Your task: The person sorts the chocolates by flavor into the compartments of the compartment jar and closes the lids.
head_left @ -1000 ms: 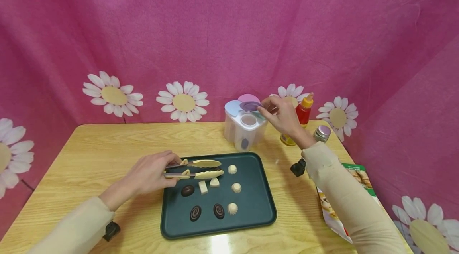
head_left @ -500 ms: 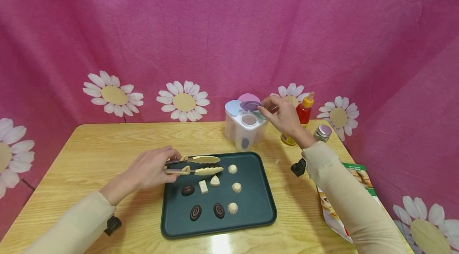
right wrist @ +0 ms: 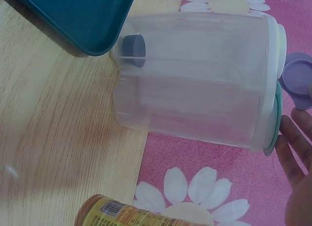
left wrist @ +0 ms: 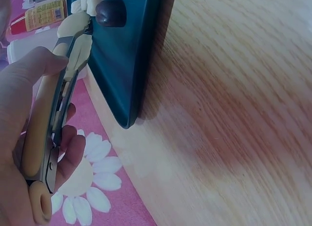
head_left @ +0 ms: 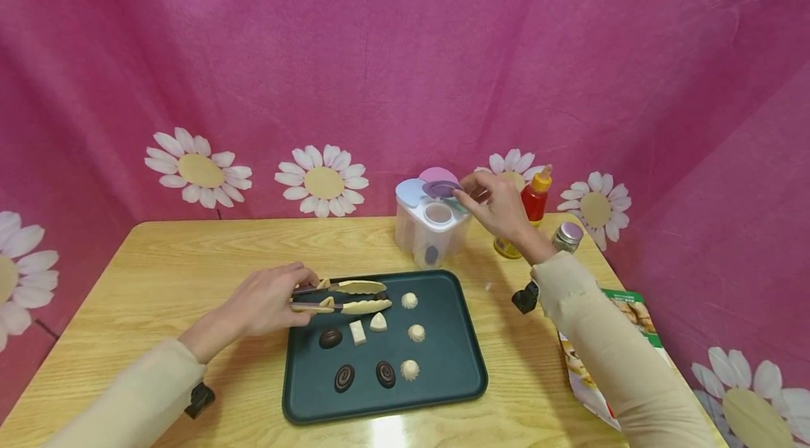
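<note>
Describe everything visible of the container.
The container is clear, plastic-looking and upright, with a white top bearing a blue flap, pink flap and green flap. The right hand holds the raised purple flap at its edge, leaving a round opening exposed. One dark piece sits inside near the bottom. The container stands on the table, just behind the tray.

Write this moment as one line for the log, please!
left hand: holds tongs over tray | right hand: holds purple lid open | container: dark piece inside
</note>
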Available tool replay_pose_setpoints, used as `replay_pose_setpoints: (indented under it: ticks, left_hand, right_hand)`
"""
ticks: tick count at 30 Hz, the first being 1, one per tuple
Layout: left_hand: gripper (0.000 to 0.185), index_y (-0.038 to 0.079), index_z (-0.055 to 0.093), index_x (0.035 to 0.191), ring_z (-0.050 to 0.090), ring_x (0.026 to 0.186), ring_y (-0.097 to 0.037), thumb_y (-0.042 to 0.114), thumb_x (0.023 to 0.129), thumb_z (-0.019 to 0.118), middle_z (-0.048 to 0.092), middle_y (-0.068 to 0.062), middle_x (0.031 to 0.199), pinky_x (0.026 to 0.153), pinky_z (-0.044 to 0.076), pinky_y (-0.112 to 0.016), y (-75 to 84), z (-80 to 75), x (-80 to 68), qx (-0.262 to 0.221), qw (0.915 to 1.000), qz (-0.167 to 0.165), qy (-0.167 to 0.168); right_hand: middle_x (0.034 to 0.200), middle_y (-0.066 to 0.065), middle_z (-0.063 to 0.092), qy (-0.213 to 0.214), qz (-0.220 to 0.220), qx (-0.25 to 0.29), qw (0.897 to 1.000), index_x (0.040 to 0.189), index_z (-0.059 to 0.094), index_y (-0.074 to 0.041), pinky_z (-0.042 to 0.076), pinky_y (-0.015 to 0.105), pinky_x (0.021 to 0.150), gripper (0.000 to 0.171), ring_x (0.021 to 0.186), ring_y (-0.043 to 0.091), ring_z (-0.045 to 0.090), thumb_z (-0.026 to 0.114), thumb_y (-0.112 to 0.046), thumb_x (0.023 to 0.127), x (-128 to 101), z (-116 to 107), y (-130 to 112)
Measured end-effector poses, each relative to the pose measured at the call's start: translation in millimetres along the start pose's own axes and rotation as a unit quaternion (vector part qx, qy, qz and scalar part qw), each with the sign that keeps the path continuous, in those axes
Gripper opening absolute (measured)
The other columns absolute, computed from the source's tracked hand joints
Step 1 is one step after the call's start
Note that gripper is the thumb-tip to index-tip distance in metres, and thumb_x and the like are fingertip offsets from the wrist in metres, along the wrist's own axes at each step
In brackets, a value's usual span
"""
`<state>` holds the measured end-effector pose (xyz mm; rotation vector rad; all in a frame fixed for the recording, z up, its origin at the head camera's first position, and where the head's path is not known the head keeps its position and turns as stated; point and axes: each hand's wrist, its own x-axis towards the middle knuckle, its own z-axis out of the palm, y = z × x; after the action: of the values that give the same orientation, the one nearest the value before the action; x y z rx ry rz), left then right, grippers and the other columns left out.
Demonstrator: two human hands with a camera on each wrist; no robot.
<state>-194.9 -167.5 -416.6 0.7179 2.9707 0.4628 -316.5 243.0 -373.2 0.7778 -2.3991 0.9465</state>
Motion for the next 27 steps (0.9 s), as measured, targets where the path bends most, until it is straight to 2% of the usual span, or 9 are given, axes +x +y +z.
replay_pose_setpoints:
  ticks: [8,11,19,23,27]
  left_hand:
    - [0.043,0.012,0.073,0.118,0.058,0.08,-0.013,0.028,0.08,0.087,0.071,-0.001,0.103,0.072,0.052,-0.032,0.5,-2.7,-1.6,-0.006,0.9999,0.003,0.013]
    - [0.044,0.012,0.072,0.119,0.059,0.082,-0.013,0.028,0.081,0.087,0.071,-0.002,0.104,0.073,0.054,-0.034,-0.1,-7.4,-0.4,-0.01,0.9997,0.002,0.024]
    - [0.045,0.008,0.071,0.121,0.058,0.08,-0.014,0.023,0.082,0.087,0.073,-0.006,0.106,0.069,0.049,-0.03,-2.0,-27.3,9.1,-0.037,0.9972,0.001,0.065]
    - [0.045,0.007,0.07,0.121,0.054,0.072,-0.013,0.023,0.082,0.087,0.073,-0.008,0.105,0.061,0.042,-0.028,0.6,-41.2,17.7,-0.039,0.995,0.023,0.089]
    - [0.044,0.007,0.07,0.12,0.052,0.068,-0.013,0.021,0.082,0.087,0.073,-0.009,0.105,0.057,0.039,-0.027,5.5,-54.8,28.7,-0.035,0.9915,0.046,0.116]
  right_hand:
    - [0.089,0.015,0.076,0.0,0.008,0.002,1.0,0.1,0.073,-0.001,0.063,0.044,0.073,0.014,0.079,0.025,0.072,0.079,-0.012,0.094,-1,0,0]
    - [0.09,0.014,0.076,0.0,0.012,0.001,1.0,0.1,0.073,-0.001,0.062,0.039,0.073,0.014,0.079,0.025,0.072,0.079,-0.012,0.094,-1,0,-1]
    - [0.093,0.015,0.077,-0.003,0.023,0.001,1.0,0.102,0.074,-0.001,0.059,0.027,0.073,0.014,0.081,0.026,0.073,0.079,-0.012,0.094,0,-1,-3]
    - [0.092,0.015,0.078,-0.004,0.022,0.001,1.0,0.102,0.075,-0.001,0.057,0.021,0.073,0.014,0.081,0.026,0.073,0.079,-0.012,0.094,0,-1,-2]
    - [0.093,0.015,0.078,-0.01,0.024,0.001,1.0,0.103,0.076,-0.001,0.059,0.025,0.074,0.014,0.082,0.026,0.074,0.079,-0.012,0.094,1,-2,-3]
